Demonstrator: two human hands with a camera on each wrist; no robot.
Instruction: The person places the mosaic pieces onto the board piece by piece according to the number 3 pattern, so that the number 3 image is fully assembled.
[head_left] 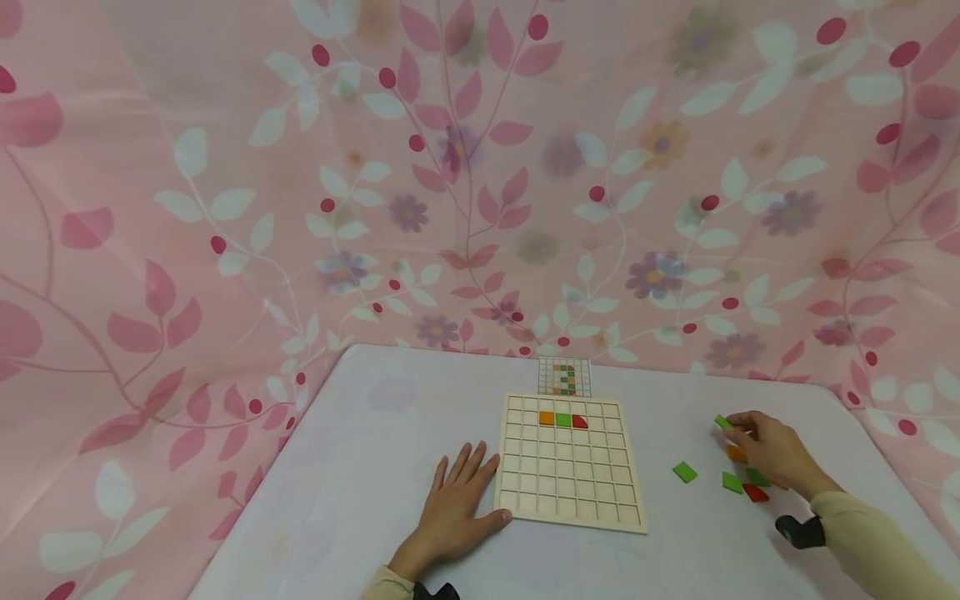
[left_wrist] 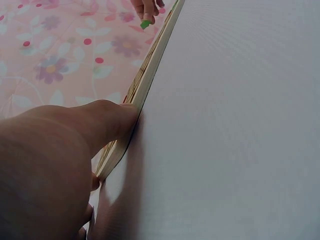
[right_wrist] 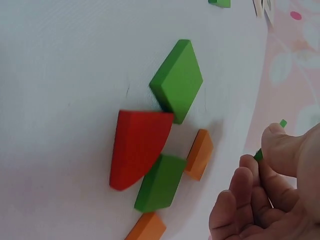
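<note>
Left hand [left_wrist: 52,155]: spread, straight-fingered, against grid board [head_left: 566,479]. Right hand [head_left: 772,448]: pinching green tile [head_left: 722,422]. Judged light, stiff; grasp by edges.

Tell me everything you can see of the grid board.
The grid board is a pale, cream-coloured, wood-looking panel, roughly square, with a plain raised rim and thin ridges dividing it into square cells. It lies flat on the white table. An orange square, a green square and a red curved-edged piece sit side by side in one row near its far edge; the other cells are bare. The left hand touches its left side, thumb at the near corner.
</note>
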